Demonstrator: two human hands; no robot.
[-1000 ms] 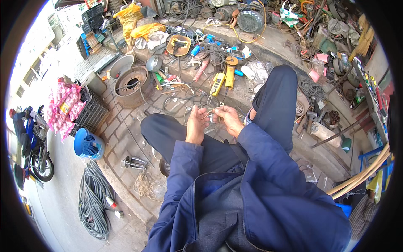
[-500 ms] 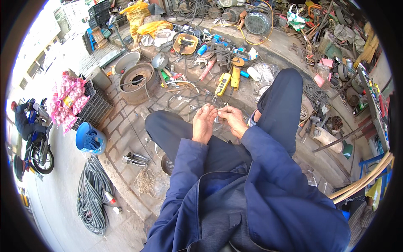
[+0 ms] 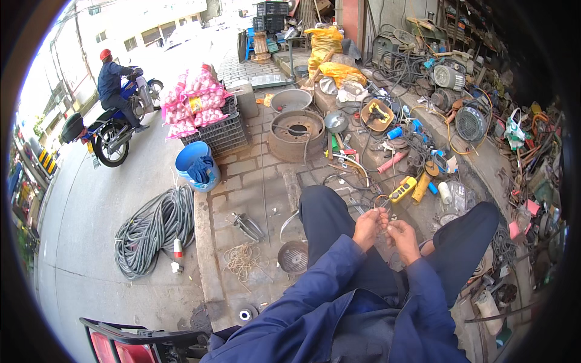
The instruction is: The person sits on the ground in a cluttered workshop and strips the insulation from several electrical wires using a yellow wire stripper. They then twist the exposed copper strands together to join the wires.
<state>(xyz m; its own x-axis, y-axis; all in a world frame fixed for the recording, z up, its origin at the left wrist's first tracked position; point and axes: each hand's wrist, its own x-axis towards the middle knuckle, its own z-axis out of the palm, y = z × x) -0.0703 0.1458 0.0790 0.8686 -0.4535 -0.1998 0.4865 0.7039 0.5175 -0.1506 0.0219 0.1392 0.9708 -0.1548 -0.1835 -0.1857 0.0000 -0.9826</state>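
My left hand (image 3: 370, 229) and my right hand (image 3: 402, 238) meet between my knees, fingers pinched close together. Whatever lies between the fingertips is too small to make out; thin wires show close by. Just beyond them on the ground is a yellow handheld push-button control (image 3: 403, 189), its thin wires trailing toward my hands. Beside it lies a yellow angle grinder (image 3: 425, 183). A white cylinder (image 3: 445, 193) is to the right of the grinder.
Tools and cables crowd the paving ahead. A rusty wheel rim (image 3: 296, 148) stands beyond my left knee. Leftward are a blue bucket (image 3: 192, 162), a coiled thick cable (image 3: 151, 233), and pink net sacks (image 3: 200, 100) on a black crate (image 3: 221, 134). A person rides a motorbike (image 3: 118, 130) on the road.
My view has swung left, so the scene sits further right and more road shows. The rider and motorbike now appear more fully. Both hands stay pinched together.
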